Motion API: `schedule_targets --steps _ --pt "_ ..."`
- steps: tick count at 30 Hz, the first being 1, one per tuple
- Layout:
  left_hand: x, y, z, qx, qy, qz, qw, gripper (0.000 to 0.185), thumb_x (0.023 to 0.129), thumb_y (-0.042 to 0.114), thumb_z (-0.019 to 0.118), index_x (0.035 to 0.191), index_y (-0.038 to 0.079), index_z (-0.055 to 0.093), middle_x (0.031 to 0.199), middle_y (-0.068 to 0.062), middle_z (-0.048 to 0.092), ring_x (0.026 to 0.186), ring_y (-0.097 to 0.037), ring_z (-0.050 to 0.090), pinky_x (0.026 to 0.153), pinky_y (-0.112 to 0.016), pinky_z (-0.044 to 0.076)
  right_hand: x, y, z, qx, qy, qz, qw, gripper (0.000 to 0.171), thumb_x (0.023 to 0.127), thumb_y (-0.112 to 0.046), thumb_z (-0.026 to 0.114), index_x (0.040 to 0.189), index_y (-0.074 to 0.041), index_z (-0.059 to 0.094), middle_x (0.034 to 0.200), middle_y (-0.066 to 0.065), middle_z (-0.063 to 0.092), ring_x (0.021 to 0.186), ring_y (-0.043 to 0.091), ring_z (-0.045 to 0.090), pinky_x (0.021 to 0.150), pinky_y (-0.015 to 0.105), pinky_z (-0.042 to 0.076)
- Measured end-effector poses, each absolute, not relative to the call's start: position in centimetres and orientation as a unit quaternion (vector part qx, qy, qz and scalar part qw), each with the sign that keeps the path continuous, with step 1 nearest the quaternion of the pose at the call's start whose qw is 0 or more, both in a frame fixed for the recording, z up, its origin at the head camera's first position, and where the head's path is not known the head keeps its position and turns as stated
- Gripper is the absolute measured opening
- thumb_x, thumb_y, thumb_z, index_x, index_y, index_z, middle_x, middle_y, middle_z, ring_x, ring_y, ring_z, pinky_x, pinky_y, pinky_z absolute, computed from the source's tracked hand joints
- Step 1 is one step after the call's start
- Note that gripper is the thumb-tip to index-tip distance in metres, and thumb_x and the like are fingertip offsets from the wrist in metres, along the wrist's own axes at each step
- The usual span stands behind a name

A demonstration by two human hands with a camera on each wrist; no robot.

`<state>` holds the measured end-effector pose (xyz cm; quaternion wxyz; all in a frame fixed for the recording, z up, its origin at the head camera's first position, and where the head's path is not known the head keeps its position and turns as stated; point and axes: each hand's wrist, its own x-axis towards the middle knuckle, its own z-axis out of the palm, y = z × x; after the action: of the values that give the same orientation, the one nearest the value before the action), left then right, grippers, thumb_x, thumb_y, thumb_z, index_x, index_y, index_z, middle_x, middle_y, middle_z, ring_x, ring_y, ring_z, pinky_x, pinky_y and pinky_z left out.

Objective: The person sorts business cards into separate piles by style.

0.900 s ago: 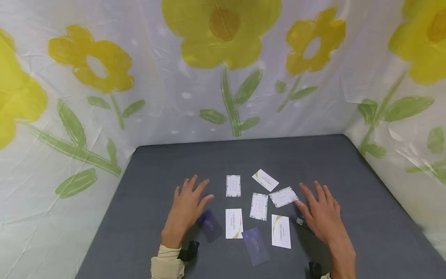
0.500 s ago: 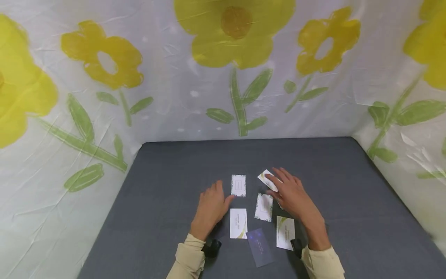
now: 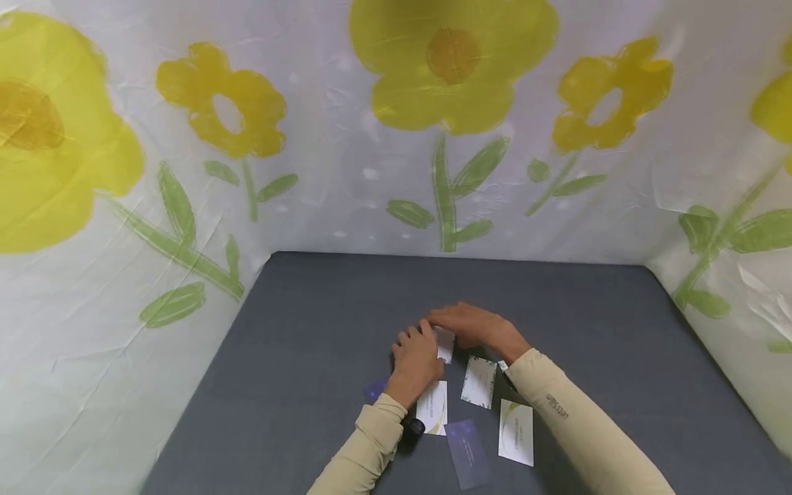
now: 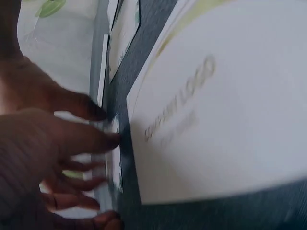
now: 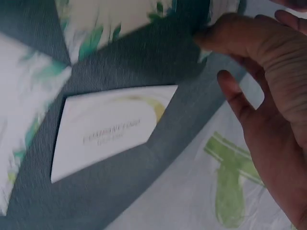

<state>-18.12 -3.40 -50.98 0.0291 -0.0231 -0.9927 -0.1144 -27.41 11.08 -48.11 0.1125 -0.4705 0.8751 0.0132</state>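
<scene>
Both hands meet at a white leaf-bordered card [image 3: 445, 345] at the back left of a group of cards. In the head view my left hand [image 3: 416, 357] covers its left side, thumb near the lower edge. My right hand [image 3: 473, 323] reaches over the card's far edge, its fingertips close to the left fingers. The left wrist view shows the thumb beside the leaf-bordered card [image 4: 116, 163], fingers spread apart. In the right wrist view the right thumb and finger stand apart near that card [image 5: 223, 9]. A white company-logo card [image 4: 216, 105] lies in front of the left hand.
Another leaf-bordered card [image 3: 479, 381], a white-and-gold card [image 3: 516, 433] and a purple card [image 3: 467, 454] lie nearer. A second purple card [image 3: 375, 390] is partly under the left wrist. A logo card [image 5: 108, 132] lies behind the right arm. Flowered sheeting [image 3: 334, 172] surrounds the dark table [image 3: 309, 385].
My right hand has swept left across the cards to the back-left leaf-bordered card. My left hand has moved right to the same card. The head view has shifted and tilted slightly.
</scene>
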Motion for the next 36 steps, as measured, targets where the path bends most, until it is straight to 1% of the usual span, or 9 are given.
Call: schedule_targets --steps 4,7,12,15,18,22,28,31,36 --pt "-18.5 -3.9 -50.9 -0.055 -0.993 -0.107 -0.002 0.077 0.086 0.042 0.082 0.138 -0.001 0.044 0.120 -0.024 0.064 0.107 -0.043 0.063 0.085 -0.056 0.055 -27.6 11.0 -47.7 -0.456 0.879 0.059 0.123 0.080 0.081 -0.005 0.087 0.151 -0.018 0.051 0.158 0.006 0.054 0.144 0.029 0.053 0.120 0.060 0.037" --pt "-18.8 -4.1 -51.1 -0.071 -0.991 -0.113 -0.020 0.082 0.087 0.046 0.081 0.142 0.000 0.042 0.124 -0.024 0.062 0.110 -0.043 0.061 0.087 -0.056 0.053 -27.8 11.0 -47.6 -0.463 0.875 0.076 0.114 0.083 0.076 -0.018 0.094 0.148 -0.017 0.053 0.155 0.005 0.056 0.140 0.028 0.056 0.118 0.058 0.040" --pt "-19.8 -5.1 -51.6 -0.118 -0.987 -0.112 -0.013 0.074 0.085 0.040 0.081 0.136 0.003 0.043 0.110 -0.018 0.063 0.096 -0.035 0.064 0.077 -0.047 0.051 -27.7 11.9 -48.0 -0.486 0.870 0.060 0.063 0.091 0.072 -0.035 0.096 0.147 -0.013 0.051 0.145 0.006 0.061 0.131 0.026 0.061 0.111 0.055 0.044" --pt "-20.2 -6.0 -52.0 -0.163 -0.981 -0.106 0.006 0.078 0.080 0.039 0.082 0.139 0.004 0.043 0.104 -0.013 0.066 0.089 -0.030 0.066 0.071 -0.043 0.049 -27.2 12.6 -48.5 -0.494 0.868 0.049 0.033 0.096 0.072 -0.041 0.095 0.150 -0.009 0.048 0.144 0.009 0.062 0.130 0.027 0.061 0.109 0.054 0.045" --pt "-20.5 -7.0 -52.0 -0.204 -0.973 -0.105 0.034 0.086 0.075 0.039 0.082 0.144 0.006 0.043 0.105 -0.010 0.071 0.090 -0.027 0.070 0.076 -0.045 0.053 -26.6 13.1 -48.6 -0.497 0.867 0.038 0.000 0.095 0.073 -0.041 0.093 0.150 -0.007 0.047 0.140 0.009 0.064 0.126 0.026 0.062 0.106 0.051 0.045" --pt "-21.2 -9.8 -51.5 -0.259 -0.960 -0.080 0.077 0.089 0.074 0.042 0.082 0.146 0.008 0.044 0.104 -0.005 0.075 0.093 -0.023 0.072 0.084 -0.048 0.055 -26.3 12.5 -48.2 -0.508 0.859 0.003 -0.066 0.092 0.071 -0.037 0.091 0.148 -0.008 0.048 0.131 0.006 0.068 0.113 0.024 0.064 0.100 0.047 0.045" --pt "-24.1 -17.4 -49.9 -0.307 -0.943 -0.026 0.127 0.086 0.072 0.045 0.085 0.139 0.007 0.048 0.100 -0.003 0.074 0.092 -0.020 0.071 0.085 -0.045 0.052 -28.0 6.9 -48.1 -0.500 0.854 -0.053 -0.134 0.090 0.072 -0.038 0.086 0.146 -0.003 0.048 0.129 0.010 0.069 0.111 0.025 0.064 0.093 0.045 0.046" --pt "-26.2 -20.8 -49.7 -0.307 -0.944 -0.038 0.115 0.085 0.071 0.041 0.088 0.137 0.006 0.048 0.104 -0.002 0.073 0.092 -0.018 0.069 0.086 -0.045 0.050 -29.3 3.8 -48.8 -0.474 0.866 -0.089 -0.131 0.092 0.072 -0.037 0.085 0.147 0.000 0.046 0.125 0.011 0.069 0.108 0.026 0.063 0.090 0.044 0.045" --pt "-28.3 -24.8 -50.5 -0.305 -0.947 -0.063 0.077 0.084 0.071 0.036 0.090 0.135 0.004 0.045 0.107 0.000 0.071 0.094 -0.015 0.068 0.087 -0.044 0.046 -30.2 -0.2 -50.4 -0.408 0.897 -0.149 -0.081 0.095 0.071 -0.033 0.085 0.149 0.001 0.043 0.124 0.014 0.069 0.108 0.028 0.063 0.091 0.046 0.044"
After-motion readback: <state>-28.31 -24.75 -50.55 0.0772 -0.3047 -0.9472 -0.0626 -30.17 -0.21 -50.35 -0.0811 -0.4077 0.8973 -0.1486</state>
